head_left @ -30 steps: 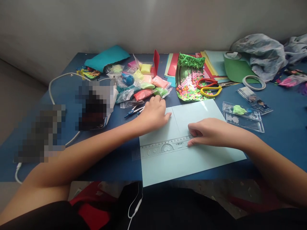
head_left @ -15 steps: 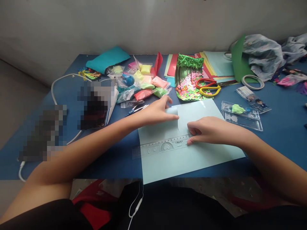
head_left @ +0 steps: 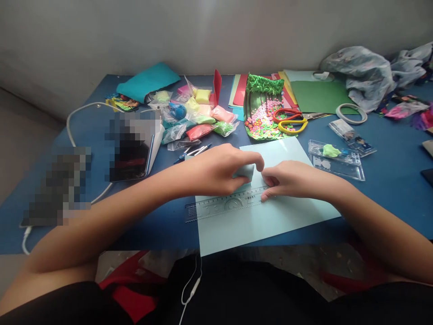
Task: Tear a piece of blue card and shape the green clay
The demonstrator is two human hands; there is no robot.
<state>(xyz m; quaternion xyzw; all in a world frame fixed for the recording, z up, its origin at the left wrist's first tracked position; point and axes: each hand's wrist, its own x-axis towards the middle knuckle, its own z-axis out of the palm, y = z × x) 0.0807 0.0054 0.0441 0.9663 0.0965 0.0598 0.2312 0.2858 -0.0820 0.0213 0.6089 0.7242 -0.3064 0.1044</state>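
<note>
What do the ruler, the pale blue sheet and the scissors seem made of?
Pale blue sheet: probably smooth paper or thin card; part bends up at the left hand.
Ruler: most likely glossy, clear plastic; the sheet shows through.
Scissors: blades look like metal from their grey shine; handles, evenly coloured, perhaps plastic.

The one head-worn camera looked from close range, above the near side of the pale sheet [head_left: 264, 221], facing forward and down across it toward the wall [head_left: 209, 36] beyond.
</note>
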